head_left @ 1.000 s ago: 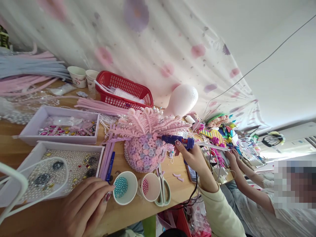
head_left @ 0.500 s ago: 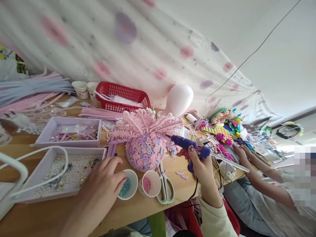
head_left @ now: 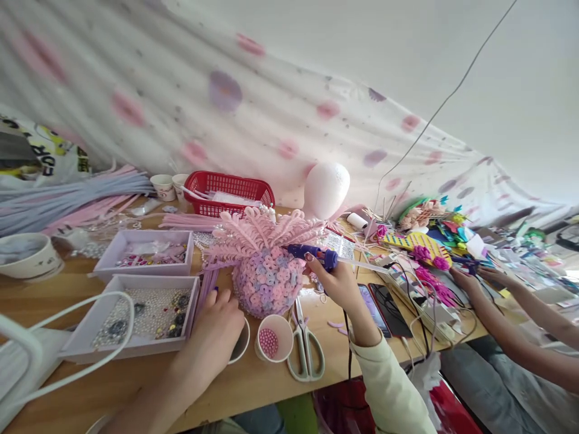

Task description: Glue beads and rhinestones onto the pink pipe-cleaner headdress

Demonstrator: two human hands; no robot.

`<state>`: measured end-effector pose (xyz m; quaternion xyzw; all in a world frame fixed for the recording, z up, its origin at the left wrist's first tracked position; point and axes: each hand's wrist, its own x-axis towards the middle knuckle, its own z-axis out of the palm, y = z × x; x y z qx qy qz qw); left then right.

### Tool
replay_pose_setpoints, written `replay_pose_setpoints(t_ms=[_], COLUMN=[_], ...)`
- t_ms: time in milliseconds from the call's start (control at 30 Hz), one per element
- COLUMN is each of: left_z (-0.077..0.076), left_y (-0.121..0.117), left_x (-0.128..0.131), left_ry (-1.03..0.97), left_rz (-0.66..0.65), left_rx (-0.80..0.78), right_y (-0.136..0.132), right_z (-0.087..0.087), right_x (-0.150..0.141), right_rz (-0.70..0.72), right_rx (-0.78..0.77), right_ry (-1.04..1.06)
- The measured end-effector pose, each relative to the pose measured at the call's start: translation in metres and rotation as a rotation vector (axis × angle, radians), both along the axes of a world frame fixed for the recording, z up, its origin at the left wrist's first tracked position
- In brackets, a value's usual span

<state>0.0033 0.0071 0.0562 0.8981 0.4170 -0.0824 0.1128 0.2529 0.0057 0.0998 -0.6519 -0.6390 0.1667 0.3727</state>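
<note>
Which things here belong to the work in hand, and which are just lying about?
Seemingly in use:
glue gun, in the right hand
flower-covered dome, at its tip
paper cup, partly behind the left hand

Apparently just lying about:
red basket
scissors
black phone
white head form

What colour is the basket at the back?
The basket is red, seen best in the head view.

A pale sheet [head_left: 275,96] printed with pink and purple flowers hangs in folds behind the wooden worktop [head_left: 244,386], its upper edge sloping down toward the right. Above it is a plain whitish wall [head_left: 452,36], or possibly ceiling; the tilted view makes that hard to tell. A thin cord [head_left: 441,108] runs diagonally across it. Soft, bright light falls on the sheet's right end.
</note>
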Motion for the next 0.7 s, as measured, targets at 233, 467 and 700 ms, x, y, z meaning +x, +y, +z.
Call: replay_pose_setpoints(t_ms=[233, 467, 700], left_z=[0.006, -0.013, -0.010], left_y=[0.001, 0.004, -0.001], left_x=[0.002, 0.005, -0.007], left_ry=[0.033, -0.043, -0.115], left_rz=[0.008, 0.030, -0.092], left_rx=[-0.037, 0.000, 0.023], right_y=[-0.001, -0.002, -0.011], right_z=[-0.006, 0.008, 0.011], right_x=[0.000, -0.002, -0.001], right_rz=[-0.004, 0.055, -0.011], right_rx=[-0.056, -0.035, 0.022], right_ry=[-0.048, -0.096, 0.209])
